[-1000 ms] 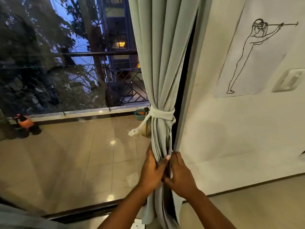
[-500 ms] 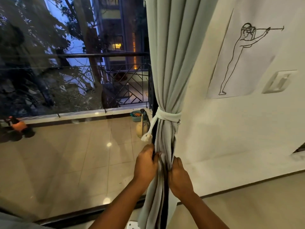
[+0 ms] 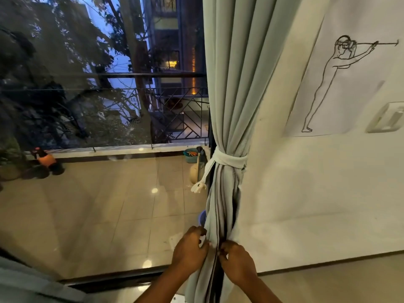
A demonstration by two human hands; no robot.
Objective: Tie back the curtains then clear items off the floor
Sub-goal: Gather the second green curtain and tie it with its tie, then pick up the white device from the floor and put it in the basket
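A pale grey-green curtain (image 3: pixel 231 88) hangs gathered against the wall at the right edge of the glass door. A white tie-back (image 3: pixel 227 161) is knotted around it at mid height, with a loose end (image 3: pixel 200 184) dangling to the left. Below the knot, my left hand (image 3: pixel 190 250) pinches the curtain's left folds and my right hand (image 3: pixel 237 259) pinches the right folds. Both hands are side by side, low on the fabric.
The glass door (image 3: pixel 98 127) shows a tiled balcony with a railing, a small teal tub (image 3: pixel 191 155), a pale jug (image 3: pixel 194 174) and an orange toy (image 3: pixel 47 159). A line drawing (image 3: pixel 341 84) and a switch plate (image 3: pixel 387 118) hang on the white wall. Another grey curtain's hem (image 3: pixel 28 285) lies bottom left.
My hands have slid lower down the curtain folds, further below the knot. The view has shifted so the curtain sits closer to the wall.
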